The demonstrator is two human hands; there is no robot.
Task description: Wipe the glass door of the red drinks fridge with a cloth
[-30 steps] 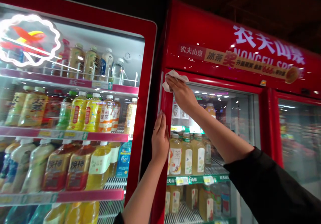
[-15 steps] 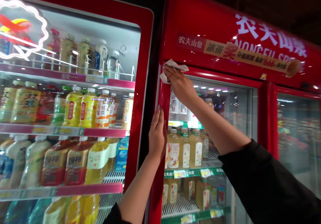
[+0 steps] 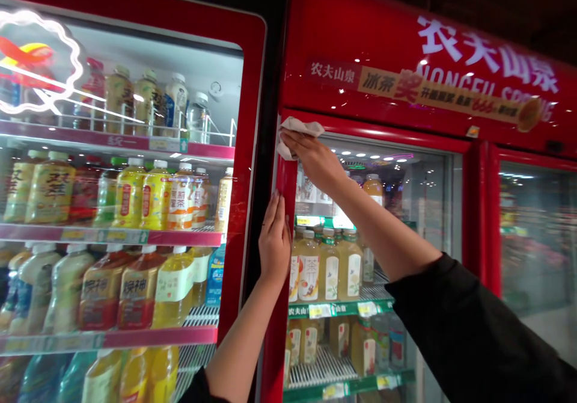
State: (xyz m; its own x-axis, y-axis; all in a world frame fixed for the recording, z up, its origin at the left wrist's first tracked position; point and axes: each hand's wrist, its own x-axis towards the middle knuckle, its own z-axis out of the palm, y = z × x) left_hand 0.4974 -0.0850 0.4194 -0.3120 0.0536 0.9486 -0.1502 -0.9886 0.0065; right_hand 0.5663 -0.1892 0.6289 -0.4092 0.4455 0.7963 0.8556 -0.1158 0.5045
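My right hand (image 3: 315,159) presses a whitish cloth (image 3: 301,127) against the upper left corner of the red door frame (image 3: 383,138) of a drinks fridge. The cloth sticks out above and to the left of the fingers. Lower down, my left hand (image 3: 274,240) lies along the left edge of the same red fridge, fingers stretched upward and nothing seen in it. Its palm side faces the fridge and is hidden. Behind the glass, to the right of my left hand, stand tea bottles (image 3: 309,267) on a shelf.
To the left is another red-framed fridge (image 3: 250,120) with several shelves of bottles (image 3: 155,195) and a glowing neon sign (image 3: 40,60). A dark gap separates the two fridges. A red lit header (image 3: 369,30) runs above the doors; a second glass door (image 3: 536,234) stands at right.
The view has shifted slightly, so the fridges and both hands appear a little further left. Against the door corner, my right hand and the cloth sit slightly lower. My left hand stays on the edge.
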